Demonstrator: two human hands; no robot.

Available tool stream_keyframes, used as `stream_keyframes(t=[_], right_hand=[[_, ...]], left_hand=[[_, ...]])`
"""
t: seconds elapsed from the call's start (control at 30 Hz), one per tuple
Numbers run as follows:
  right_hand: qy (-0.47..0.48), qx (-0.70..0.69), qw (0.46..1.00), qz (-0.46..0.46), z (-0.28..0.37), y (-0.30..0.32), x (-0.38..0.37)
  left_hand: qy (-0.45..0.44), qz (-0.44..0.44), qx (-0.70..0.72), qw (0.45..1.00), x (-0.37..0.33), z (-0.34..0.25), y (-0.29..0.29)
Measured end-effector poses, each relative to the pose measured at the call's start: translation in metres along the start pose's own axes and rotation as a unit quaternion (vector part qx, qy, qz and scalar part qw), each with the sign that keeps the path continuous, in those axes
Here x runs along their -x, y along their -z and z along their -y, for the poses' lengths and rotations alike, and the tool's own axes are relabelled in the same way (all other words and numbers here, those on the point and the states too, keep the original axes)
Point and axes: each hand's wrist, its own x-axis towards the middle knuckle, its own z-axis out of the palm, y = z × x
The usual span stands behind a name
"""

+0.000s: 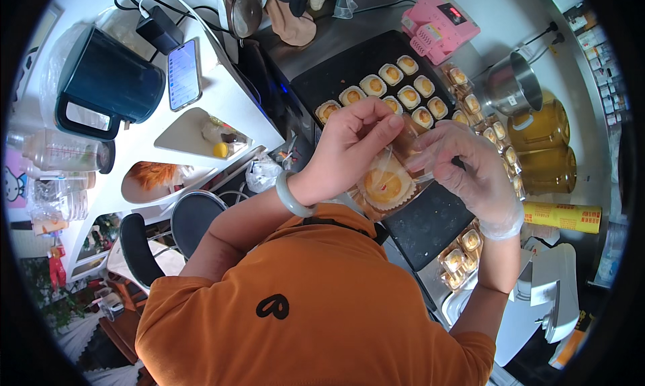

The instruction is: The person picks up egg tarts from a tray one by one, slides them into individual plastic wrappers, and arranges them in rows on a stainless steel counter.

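Observation:
A clear plastic bag holds a round yellow tart [386, 184] in a pleated paper cup, in front of my chest. My left hand [356, 141], bare with a pale bangle at the wrist, pinches the bag's upper edge between thumb and fingers. On the other side my right hand [470, 171], in a clear disposable glove, has its bent fingers closed on the bag. Just beyond my hands, several similar tarts [373, 85] in white paper cups stand in rows on a black baking tray [329, 73]. My hands partly hide the nearer ones.
Bagged tarts [497, 132] line the tray's right side; more bagged tarts [460, 258] lie nearer me. Behind stands a pink machine [440, 26]. A metal cup [514, 83], amber jugs [547, 167] and a yellow roll [563, 217] are at right. A phone [184, 73] rests on white shelving at left.

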Motion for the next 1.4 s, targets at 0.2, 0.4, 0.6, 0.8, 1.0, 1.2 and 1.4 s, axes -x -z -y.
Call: stream_keyframes(t=[0.2, 0.4, 0.6, 0.8, 1.0, 1.2, 1.4], right_hand=[[-0.017, -0.028, 0.999, -0.028, 0.012, 0.002, -0.005], [-0.007, 0.127, 0.992, -0.026, 0.016, 0.004, -0.015], [0.007, 0.174, 0.984, -0.032, 0.022, 0.009, -0.02], [0.026, 0.005, 0.954, -0.3, 0.032, 0.016, -0.014], [-0.013, 0.036, 0.981, -0.192, 0.017, -0.002, 0.0], [0.046, 0.058, 0.948, -0.31, 0.022, -0.027, -0.01], [0.037, 0.034, 0.932, -0.36, 0.027, -0.036, -0.011]], left_hand=[[-0.057, -0.032, -0.098, 0.993, -0.005, -0.007, 0.003], [-0.143, -0.052, -0.149, 0.977, -0.015, -0.011, -0.001], [-0.161, -0.045, -0.149, 0.975, -0.021, -0.017, 0.003], [-0.149, -0.088, -0.153, 0.973, -0.02, -0.029, 0.015], [-0.189, -0.092, -0.09, 0.974, -0.025, -0.027, 0.023], [-0.257, -0.042, -0.108, 0.959, -0.018, -0.032, 0.009], [-0.298, -0.019, -0.09, 0.95, -0.021, -0.036, 0.002]])
